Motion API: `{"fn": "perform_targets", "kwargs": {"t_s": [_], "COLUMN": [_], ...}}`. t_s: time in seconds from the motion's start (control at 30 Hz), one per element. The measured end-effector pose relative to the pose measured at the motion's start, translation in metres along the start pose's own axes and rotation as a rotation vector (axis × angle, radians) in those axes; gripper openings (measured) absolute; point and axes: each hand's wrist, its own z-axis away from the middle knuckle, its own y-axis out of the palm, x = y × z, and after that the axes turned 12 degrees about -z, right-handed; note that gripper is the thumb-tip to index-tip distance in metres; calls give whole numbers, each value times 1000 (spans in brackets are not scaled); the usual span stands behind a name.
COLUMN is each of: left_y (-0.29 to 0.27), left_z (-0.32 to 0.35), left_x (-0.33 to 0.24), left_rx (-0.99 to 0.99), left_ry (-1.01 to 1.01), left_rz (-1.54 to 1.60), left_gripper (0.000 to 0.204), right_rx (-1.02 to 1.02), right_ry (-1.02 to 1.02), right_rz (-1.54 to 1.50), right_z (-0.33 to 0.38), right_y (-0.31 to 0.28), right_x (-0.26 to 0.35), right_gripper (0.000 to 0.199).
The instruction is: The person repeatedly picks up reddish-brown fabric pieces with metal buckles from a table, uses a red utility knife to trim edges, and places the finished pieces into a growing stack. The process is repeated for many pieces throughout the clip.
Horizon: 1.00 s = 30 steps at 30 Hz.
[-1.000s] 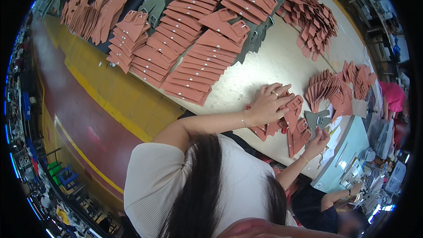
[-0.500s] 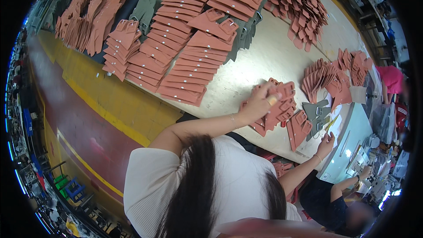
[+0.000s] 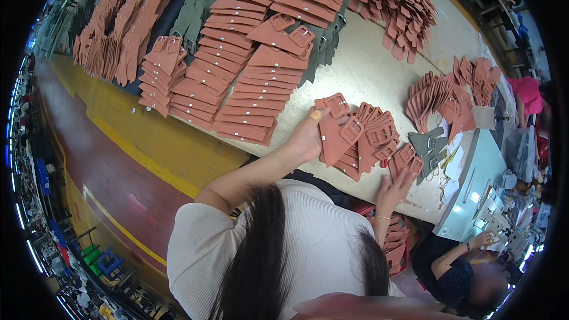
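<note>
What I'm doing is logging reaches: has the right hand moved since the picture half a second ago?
Yes: the right hand has moved leftward, away from the pale blue tabletop, to a terracotta buckled piece.

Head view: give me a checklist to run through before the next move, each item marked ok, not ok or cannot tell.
1. Left hand has hold of a reddish-brown piece: ok, gripped at its left side.
2. Both buckles on that piece uncovered: ok, both show.
3. Right hand gripping the nearby brown piece: cannot tell; the fingers are at its near edge.
4. Small pile squared up: not ok, its pieces fan out at angles.
5. Long overlapping rows clear of both hands: ok.
6. Co-worker's hand clear of these pieces: ok.
</note>
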Motion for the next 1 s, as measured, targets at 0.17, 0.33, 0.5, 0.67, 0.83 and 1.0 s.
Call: {"fn": "perform_targets", "kwargs": {"t_s": [0.17, 0.33, 0.5, 0.67, 0.83, 1.0], "left_y": [-4, -8, -5, -3, -8, -14], "left_z": [5, 5, 9, 10, 7, 6], "left_x": [-6, -12, -19, -26, -26, -24], "left_rx": [-34, -26, -41, -53, -19, -4], "left_ry": [42, 81, 157, 98, 84, 104], "left_rz": [-9, -22, -36, -60, -63, -66], "left_gripper": [40, 41, 38, 42, 45, 45], "right_rx": [32, 108, 114, 79, 73, 69], "right_ry": [17, -10, -38, -46, -88, -125], "right_rz": [37, 59, -53, -68, -72, -64], "right_z": [16, 19, 33, 28, 13, 11], "right_y": [6, 6, 10, 5, 15, 20], "right_x": [12, 15, 28, 41, 58, 60], "right_gripper": [55, 53, 55, 59, 53, 45]}}
